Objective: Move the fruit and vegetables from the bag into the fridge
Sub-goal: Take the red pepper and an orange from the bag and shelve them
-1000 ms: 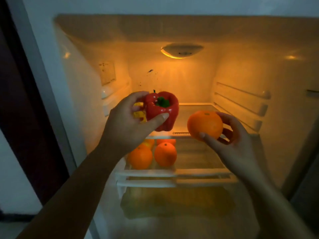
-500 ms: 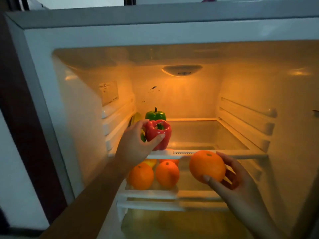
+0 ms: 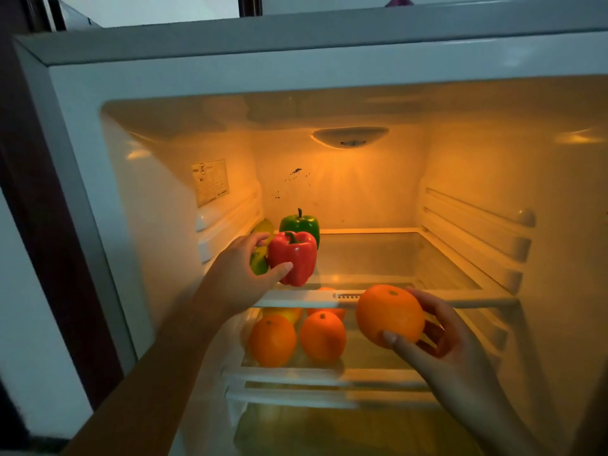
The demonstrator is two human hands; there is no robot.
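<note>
My left hand (image 3: 240, 274) grips a red bell pepper (image 3: 292, 258) at the left front of the fridge's upper glass shelf (image 3: 394, 258). A green bell pepper (image 3: 300, 225) stands just behind it, and a yellow-green piece of produce (image 3: 261, 232) lies to its left, partly hidden by my fingers. My right hand (image 3: 447, 343) holds an orange (image 3: 390, 315) in front of the shelf edge. Two oranges (image 3: 273, 340) (image 3: 323, 335) sit on the lower shelf (image 3: 378, 373), with more fruit half hidden behind them. The bag is out of view.
The fridge interior is lit amber by a lamp (image 3: 350, 137) on the back wall. Shelf rails (image 3: 477, 232) line the right wall. A crisper drawer (image 3: 329, 432) lies below. The fridge's left frame (image 3: 65, 209) borders a dark door edge.
My left hand has carried the red pepper deeper and lower, onto the upper shelf beside the green pepper. My right hand with the orange has dropped below the shelf edge. The view tilted upward.
</note>
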